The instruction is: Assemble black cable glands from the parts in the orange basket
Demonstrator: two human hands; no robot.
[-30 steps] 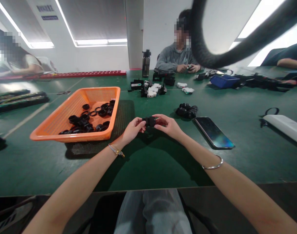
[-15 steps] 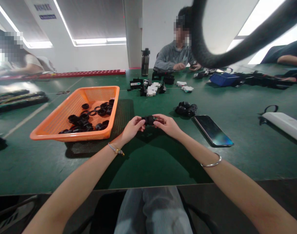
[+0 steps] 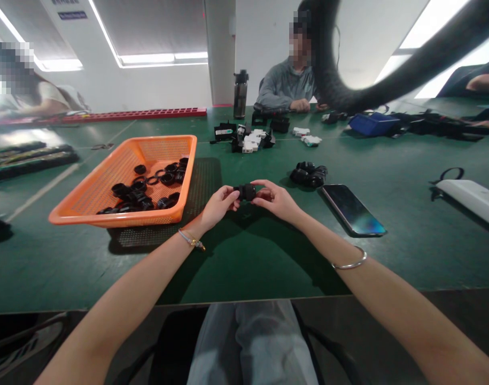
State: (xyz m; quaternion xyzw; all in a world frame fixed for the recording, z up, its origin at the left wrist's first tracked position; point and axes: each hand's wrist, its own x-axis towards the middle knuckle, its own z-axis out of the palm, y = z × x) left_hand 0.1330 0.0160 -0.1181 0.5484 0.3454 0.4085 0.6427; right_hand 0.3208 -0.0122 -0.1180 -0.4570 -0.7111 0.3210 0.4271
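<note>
Both my hands meet over the middle of the green table (image 3: 248, 256). A small black round part (image 3: 247, 191) is pinched between them: my left hand (image 3: 217, 206) grips its left end, my right hand (image 3: 275, 199) its right end, fingers closed on it. To the left stands an orange basket (image 3: 108, 184) holding several black rings and caps (image 3: 142, 192). A small heap of black parts (image 3: 308, 175) lies just right of my hands.
A phone (image 3: 351, 209) lies face up at the right, a white device (image 3: 471, 195) farther right. Black and white parts (image 3: 248, 140), a dark bottle (image 3: 240, 95) and a blue box (image 3: 371, 124) sit farther back. People sit across and at the left.
My hands and the part sit slightly higher in the picture as the view tilts. The fingers have shifted a little around the part; the grip stays the same.
</note>
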